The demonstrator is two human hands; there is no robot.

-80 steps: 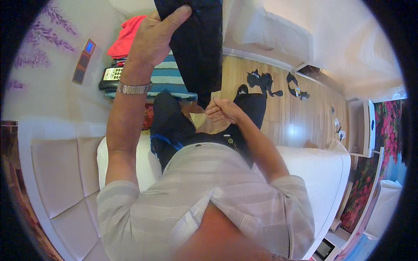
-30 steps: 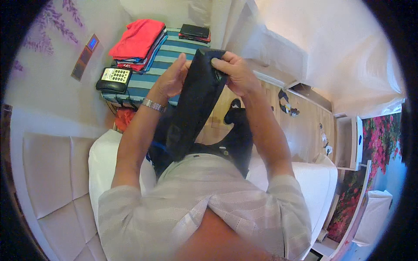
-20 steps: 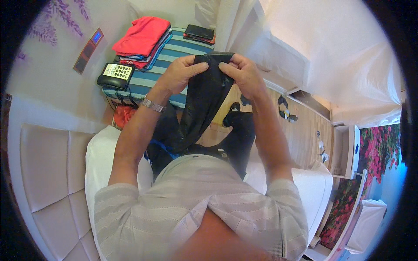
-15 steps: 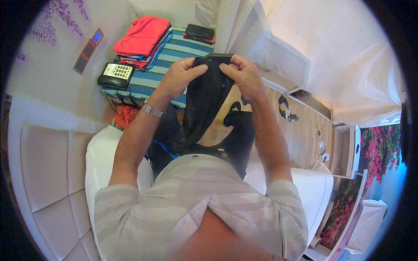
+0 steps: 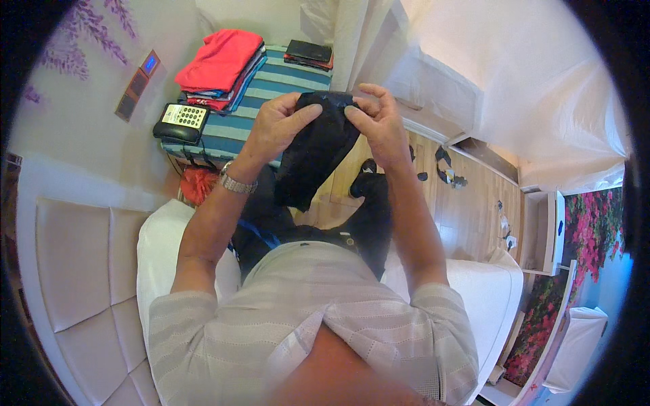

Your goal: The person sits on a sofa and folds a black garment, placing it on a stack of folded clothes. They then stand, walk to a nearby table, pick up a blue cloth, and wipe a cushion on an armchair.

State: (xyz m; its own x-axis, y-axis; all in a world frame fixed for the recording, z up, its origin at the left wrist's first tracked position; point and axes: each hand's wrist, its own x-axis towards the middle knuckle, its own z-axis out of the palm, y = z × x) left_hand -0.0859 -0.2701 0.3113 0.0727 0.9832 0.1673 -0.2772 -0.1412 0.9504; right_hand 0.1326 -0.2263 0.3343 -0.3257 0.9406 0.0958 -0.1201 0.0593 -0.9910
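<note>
1. The low end of the black cloth (image 5: pixel 318 149) has moved up since half a second ago, so more of the wood floor (image 5: pixel 474 220) shows below it. One finger of the right hand (image 5: pixel 382 125) now sticks up.
2. The left hand (image 5: pixel 281 128) pinches the cloth's top left side. The right hand pinches the top right side. The cloth hangs down between them, over the lap.
3. Past the hands is a table (image 5: pixel 274 82) with blue stripes. On it are folded clothes (image 5: pixel 220 64), red on top, a black phone (image 5: pixel 181 123) and a small dark pile (image 5: pixel 308 53).
4. A black thing (image 5: pixel 444 162) lies on the floor to the right. I can't tell what it is.
5. The cloth blocks part of the table and the dark trousers (image 5: pixel 376 210). Fingertips behind it are hidden.
6. The left arm, with a watch (image 5: pixel 237 183), partly covers a red thing (image 5: pixel 198 185) that is hard to make out.
</note>
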